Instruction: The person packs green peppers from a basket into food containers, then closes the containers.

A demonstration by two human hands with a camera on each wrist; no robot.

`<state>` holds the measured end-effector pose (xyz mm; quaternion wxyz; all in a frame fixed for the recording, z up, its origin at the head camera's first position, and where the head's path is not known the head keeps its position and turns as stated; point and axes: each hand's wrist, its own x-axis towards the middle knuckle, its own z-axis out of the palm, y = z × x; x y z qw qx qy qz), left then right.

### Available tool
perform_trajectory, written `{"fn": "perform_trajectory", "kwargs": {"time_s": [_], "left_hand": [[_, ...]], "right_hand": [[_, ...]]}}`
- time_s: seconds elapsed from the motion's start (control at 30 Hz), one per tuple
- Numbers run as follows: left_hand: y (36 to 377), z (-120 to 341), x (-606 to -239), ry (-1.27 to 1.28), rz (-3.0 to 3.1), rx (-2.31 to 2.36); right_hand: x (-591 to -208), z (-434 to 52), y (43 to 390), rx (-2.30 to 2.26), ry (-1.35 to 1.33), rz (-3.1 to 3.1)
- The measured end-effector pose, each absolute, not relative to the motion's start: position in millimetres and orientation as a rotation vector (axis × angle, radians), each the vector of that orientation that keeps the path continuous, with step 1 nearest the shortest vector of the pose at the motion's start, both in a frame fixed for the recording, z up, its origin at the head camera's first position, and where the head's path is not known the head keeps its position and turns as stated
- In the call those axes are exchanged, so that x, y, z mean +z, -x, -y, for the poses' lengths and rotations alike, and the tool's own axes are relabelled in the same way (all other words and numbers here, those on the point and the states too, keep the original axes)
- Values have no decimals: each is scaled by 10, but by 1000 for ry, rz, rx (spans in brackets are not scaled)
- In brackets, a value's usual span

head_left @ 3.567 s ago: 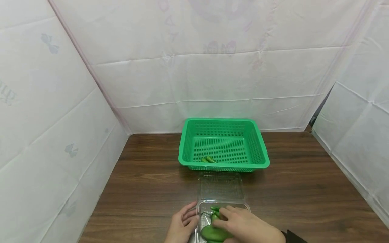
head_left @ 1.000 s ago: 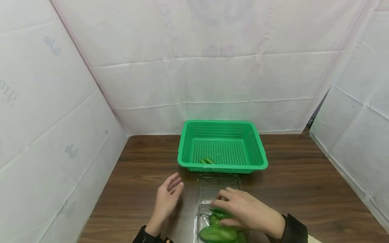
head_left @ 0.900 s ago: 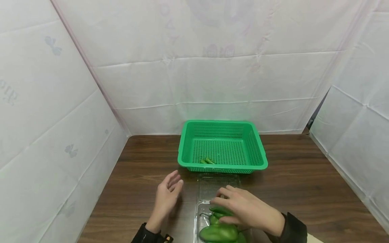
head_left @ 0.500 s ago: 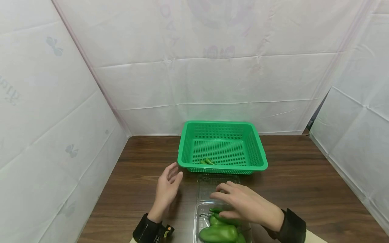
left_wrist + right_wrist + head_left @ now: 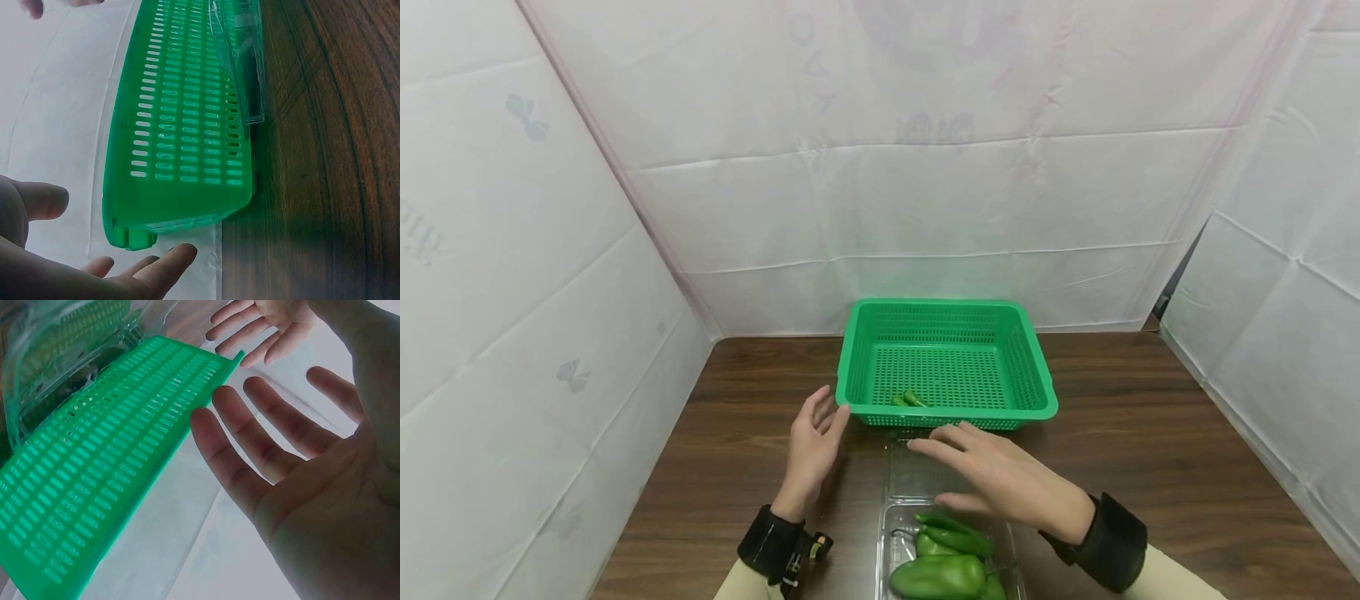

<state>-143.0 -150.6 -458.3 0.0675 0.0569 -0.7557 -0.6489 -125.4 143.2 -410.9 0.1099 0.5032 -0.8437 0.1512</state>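
Note:
A clear plastic clamshell (image 5: 898, 542) lies open at the table's near edge, its lid (image 5: 917, 471) flat toward the basket. Several green peppers (image 5: 940, 575) lie in it, one long and thin (image 5: 958, 537). My right hand (image 5: 977, 471) hovers over the lid, fingers spread and straight, holding nothing. My left hand (image 5: 817, 433) is open, palm turned inward, just left of the lid and close to the front left corner of the green basket (image 5: 853, 367). Two small green peppers (image 5: 906, 399) lie inside that basket. The right wrist view shows my empty right palm (image 5: 300, 487) beside the basket wall (image 5: 94, 487).
The dark wooden table (image 5: 760, 500) is enclosed by white sheeting at the back (image 5: 925, 208) and on both sides. In the left wrist view the basket's side (image 5: 187, 125) and the clamshell lid (image 5: 244, 56) stand next to bare wood (image 5: 325, 156).
My right hand has left the peppers in the clamshell and moved forward over the lid. My left hand has come off the clamshell's edge and shifted left and forward, near the basket.

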Motion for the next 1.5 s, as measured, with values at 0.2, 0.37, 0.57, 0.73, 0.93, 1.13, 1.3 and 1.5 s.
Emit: {"fn": "perform_trajectory", "kwargs": {"time_s": [0.2,0.37,0.57,0.73,0.93,1.13,1.3,1.5], "left_hand": [[1502,1500,-4620,-149,2255,-1996],[1543,1481,-4636,-159,2239,-2016],[1596,1476,-4636,-142,2265,-1973],[1633,1488,-4653,-152,2280,-1972],[1672,1493,-4667,-175,2296,-1976],[1699,1489,-4648,-198,2313,-1964],[1707,1485,-4645,-200,2305,-1962],[1712,1463,-4648,-195,2294,-1961]], "right_hand": [[-4066,-1434,1368,434,-1448,2490],[-4031,-1441,1458,433,-1410,2517],[-3932,-1438,1559,450,-1377,2567],[-3882,-1431,1667,478,-1379,2540],[-3854,-1430,1780,465,-1398,2509],[-3815,-1423,1882,445,-1393,2522],[-3764,-1396,1976,445,-1393,2577],[-3748,-1373,2091,483,-1369,2676]]}}
